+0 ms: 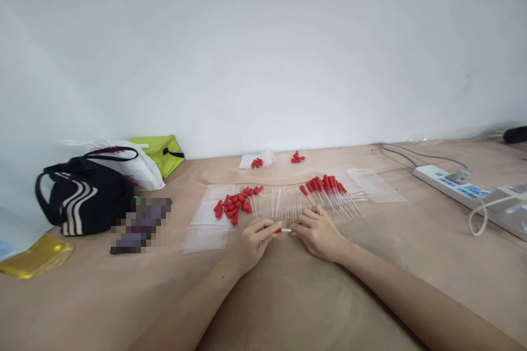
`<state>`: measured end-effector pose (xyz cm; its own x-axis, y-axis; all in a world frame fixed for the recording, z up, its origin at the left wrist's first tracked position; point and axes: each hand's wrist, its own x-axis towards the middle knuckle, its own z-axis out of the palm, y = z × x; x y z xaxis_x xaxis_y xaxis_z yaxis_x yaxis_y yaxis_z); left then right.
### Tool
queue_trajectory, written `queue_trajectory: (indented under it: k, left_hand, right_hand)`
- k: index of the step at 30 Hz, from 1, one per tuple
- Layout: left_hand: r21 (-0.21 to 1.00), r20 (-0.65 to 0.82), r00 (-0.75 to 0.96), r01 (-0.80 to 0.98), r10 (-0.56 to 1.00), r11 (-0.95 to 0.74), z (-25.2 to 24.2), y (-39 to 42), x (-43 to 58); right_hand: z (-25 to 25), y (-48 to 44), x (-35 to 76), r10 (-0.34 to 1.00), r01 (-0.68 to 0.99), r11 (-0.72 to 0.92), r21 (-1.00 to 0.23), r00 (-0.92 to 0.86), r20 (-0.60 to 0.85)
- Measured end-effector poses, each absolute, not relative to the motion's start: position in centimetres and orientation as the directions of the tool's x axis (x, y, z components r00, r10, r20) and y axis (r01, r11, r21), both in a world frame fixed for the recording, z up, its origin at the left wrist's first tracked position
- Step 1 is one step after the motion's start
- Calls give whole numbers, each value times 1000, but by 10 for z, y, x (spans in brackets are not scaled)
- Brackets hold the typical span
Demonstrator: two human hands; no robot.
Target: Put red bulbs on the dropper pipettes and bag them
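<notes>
1. The dropper (284, 230), a red bulb with a clear stem, is just in front of the row of tubes (276, 205), on the person's side, lying crosswise between the two hands.
2. The left hand (258, 238), in front of the tubes' left part, is closed in a pinch on the dropper's red end; its fingers cover part of the bulb.
3. The right hand (316, 231), at the tubes' front right corner, pinches the stem between bent fingers, which hide the far end.
4. The tubes are clear and thin, laid side by side on the table (284, 307), pointing away from the person.
5. Left of the tubes lies a loose heap of red bulbs (234, 205), partly on clear bags (206, 237).
6. Right of the tubes is a fan of droppers (329, 192), red ends away from the person; a flat clear bag (379, 185) lies beyond it to the right.
7. Behind the tubes, near the wall (288, 55), are two small red clusters, a left cluster (257, 163) and a right cluster (297, 157), with clear plastic around them.
8. Well left of the tubes stand a striped black bag (101, 194), a white bag (148, 167) and a green bag (164, 153); a blurred item (142, 228) and a yellow packet (39, 255) lie nearer the person.
9. Well right of the tubes is a white power strip (448, 184) with plugs and cables.
</notes>
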<state>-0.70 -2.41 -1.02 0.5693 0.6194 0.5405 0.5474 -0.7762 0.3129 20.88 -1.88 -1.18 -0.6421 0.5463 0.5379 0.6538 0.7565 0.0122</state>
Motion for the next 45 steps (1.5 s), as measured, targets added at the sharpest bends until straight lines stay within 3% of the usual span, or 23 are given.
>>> queue_trajectory:
  k: [5, 8, 12, 18, 26, 37, 40, 45]
  left_hand:
    - [336, 599, 345, 710, 722, -619, -10, -25, -8]
    - [324, 587, 392, 688, 708, -649, -9, -25, -8]
    - [311, 561, 460, 653, 688, -690, -7, -26, -6]
    - [325, 536, 473, 649, 699, -688, -6, -27, -6]
    - [335, 510, 490, 644, 707, -688, -3, -28, -4]
    - [303, 523, 479, 669, 705, -679, -5, -28, -4]
    - [256, 565, 378, 765, 733, -591, -6, -26, -5]
    - [229, 652, 75, 929, 754, -290, 0, -15, -20]
  right_hand:
    - [-16, -2, 225, 757, 877, 443, -187, -254, 602]
    - [-17, 15, 231, 827, 942, 207, -263, -25, 561]
    - [-18, 30, 229, 867, 971, 53, -232, 70, 494]
    - [-16, 35, 224, 897, 977, 41, -210, 56, 439]
    - [-13, 31, 220, 865, 971, 118, -208, 2, 501]
    - [3, 35, 195, 978, 986, -35, -162, 67, 196]
    - [5, 36, 193, 985, 991, -36, -130, 57, 163]
    - [5, 34, 188, 985, 995, -22, -96, 38, 166]
